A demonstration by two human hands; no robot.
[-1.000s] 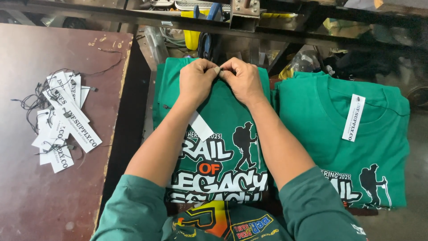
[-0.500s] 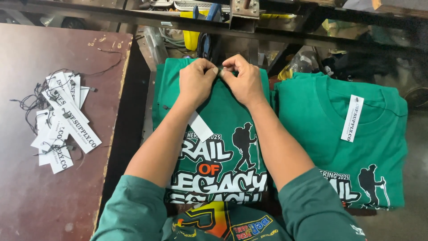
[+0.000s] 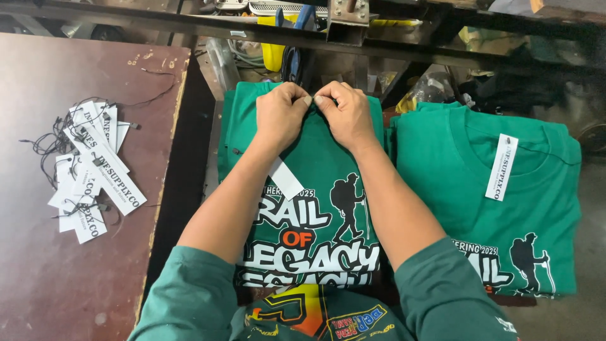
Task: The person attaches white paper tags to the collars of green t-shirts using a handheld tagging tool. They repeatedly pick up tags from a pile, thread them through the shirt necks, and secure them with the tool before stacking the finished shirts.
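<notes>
A folded green T-shirt (image 3: 315,189) with a white and orange hiker print lies in front of me. At its collar my left hand (image 3: 281,115) and my right hand (image 3: 344,113) meet, fingertips pinched together on the neck edge. A white paper tag (image 3: 285,179) lies on the shirt under my left wrist; whether it is attached, and by what, I cannot make out. A second green T-shirt (image 3: 499,208) of the same kind lies to the right with a white hang tag (image 3: 502,167) hanging from its collar.
A brown table (image 3: 69,265) on the left carries a heap of white hang tags (image 3: 91,173) with black strings. A dark gap separates it from the shirts. Metal framing, a yellow object (image 3: 271,53) and clutter fill the back.
Both hands have stayed at the collar, with only small finger movements. The shirts and tags have not moved.
</notes>
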